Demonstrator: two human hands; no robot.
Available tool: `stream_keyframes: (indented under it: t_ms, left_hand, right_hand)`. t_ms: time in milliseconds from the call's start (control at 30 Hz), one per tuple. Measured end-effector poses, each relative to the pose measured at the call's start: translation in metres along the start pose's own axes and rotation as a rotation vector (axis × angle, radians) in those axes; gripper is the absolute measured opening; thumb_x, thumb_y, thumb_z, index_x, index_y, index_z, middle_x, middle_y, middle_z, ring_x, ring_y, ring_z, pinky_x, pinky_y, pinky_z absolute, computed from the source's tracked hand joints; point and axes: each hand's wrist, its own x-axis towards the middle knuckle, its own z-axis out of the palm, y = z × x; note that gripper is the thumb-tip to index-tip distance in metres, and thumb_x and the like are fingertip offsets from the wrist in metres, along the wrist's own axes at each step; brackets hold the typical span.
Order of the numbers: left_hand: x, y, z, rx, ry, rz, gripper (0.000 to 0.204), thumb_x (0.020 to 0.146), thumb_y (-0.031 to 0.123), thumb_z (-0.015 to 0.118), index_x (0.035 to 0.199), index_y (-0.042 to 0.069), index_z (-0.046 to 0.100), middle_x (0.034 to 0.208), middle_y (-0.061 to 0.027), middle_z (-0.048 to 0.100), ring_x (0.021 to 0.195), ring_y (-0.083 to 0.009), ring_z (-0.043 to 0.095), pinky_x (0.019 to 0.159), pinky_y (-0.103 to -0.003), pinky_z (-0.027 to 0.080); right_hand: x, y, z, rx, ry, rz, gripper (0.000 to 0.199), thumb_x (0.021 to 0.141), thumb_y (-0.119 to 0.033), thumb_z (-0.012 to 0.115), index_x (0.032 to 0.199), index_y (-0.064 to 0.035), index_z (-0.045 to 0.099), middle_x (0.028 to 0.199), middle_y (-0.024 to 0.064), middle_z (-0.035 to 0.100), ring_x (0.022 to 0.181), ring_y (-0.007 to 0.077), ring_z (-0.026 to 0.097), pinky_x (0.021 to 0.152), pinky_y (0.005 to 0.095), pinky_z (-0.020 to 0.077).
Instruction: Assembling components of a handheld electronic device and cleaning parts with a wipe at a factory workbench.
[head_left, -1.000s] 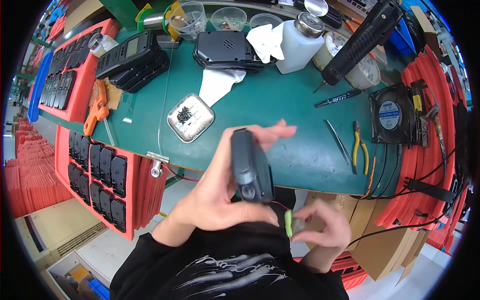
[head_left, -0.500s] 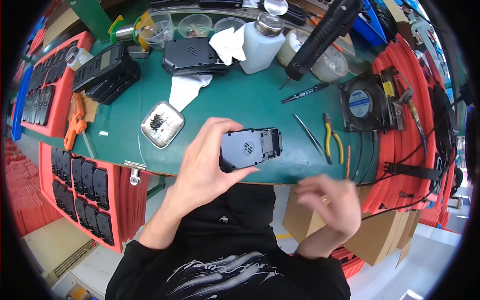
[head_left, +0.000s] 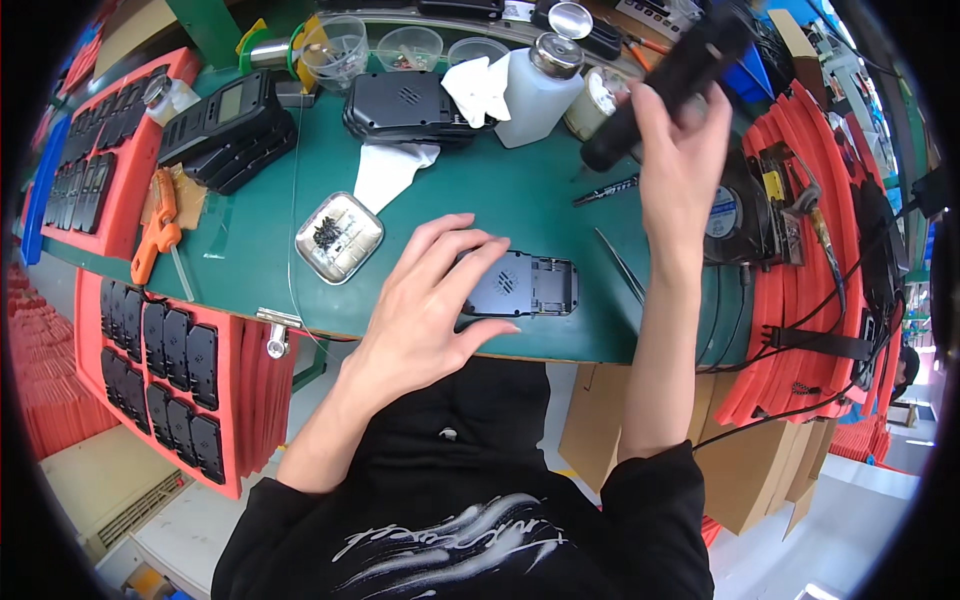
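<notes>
A black handheld device housing (head_left: pixel 508 285) lies on the green bench, its speaker holes and open compartment facing up. My left hand (head_left: pixel 425 300) holds its left end, thumb on the near side and fingers on the far side; part of the housing is hidden under them. At the upper right, my right hand (head_left: pixel 682 165) is wrapped around a black electric screwdriver (head_left: pixel 695 70). The driver tilts down to the left, its tip above the bench near a black marker pen (head_left: pixel 606 190). A square metal dish (head_left: pixel 340 237) of small dark screws stands left of the housing.
Tweezers (head_left: pixel 620 265) lie right of the housing. A fan (head_left: pixel 722 212) and red foam trays (head_left: pixel 800 130) stand at the right. Farther back are a white pump bottle (head_left: pixel 538 95) and another black device (head_left: pixel 405 105). An orange glue gun (head_left: pixel 160 230) lies at the left.
My right hand has risen from the bench's near edge to the screwdriver and taken hold of it. The housing, held by my left hand, has come down flat on the bench.
</notes>
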Motion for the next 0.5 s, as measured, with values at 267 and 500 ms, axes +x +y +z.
stream_keyframes:
  t_ms: [267, 500]
  left_hand:
    - [-0.002, -0.001, -0.001, -0.003, -0.033, -0.038, 0.066, 0.06, 0.011, 0.087, 0.121, 0.001, 0.063, 0.118, -0.0112, 0.061, 0.114, -0.034, 0.056, 0.093, -0.043, 0.049]
    - [-0.001, -0.001, 0.002, 0.01, -0.029, -0.007, 0.063, 0.062, 0.01, 0.085, 0.12, -0.001, 0.062, 0.116, -0.0122, 0.06, 0.109, -0.0338, 0.055, 0.088, -0.043, 0.049]
  right_hand:
    - [-0.041, -0.05, -0.034, 0.536, -0.032, -0.024, 0.059, 0.099, -0.048, 0.054, 0.131, 0.0008, 0.043, 0.078, 0.0076, 0.058, 0.062, 0.0156, 0.055, 0.058, 0.0303, 0.0463]
    - [-0.055, -0.067, -0.039, 0.737, -0.195, -0.047, 0.079, 0.093, -0.074, 0.034, 0.126, -0.0035, 0.048, 0.068, 0.0045, 0.049, 0.052, 0.015, 0.043, 0.05, 0.0285, 0.0368]
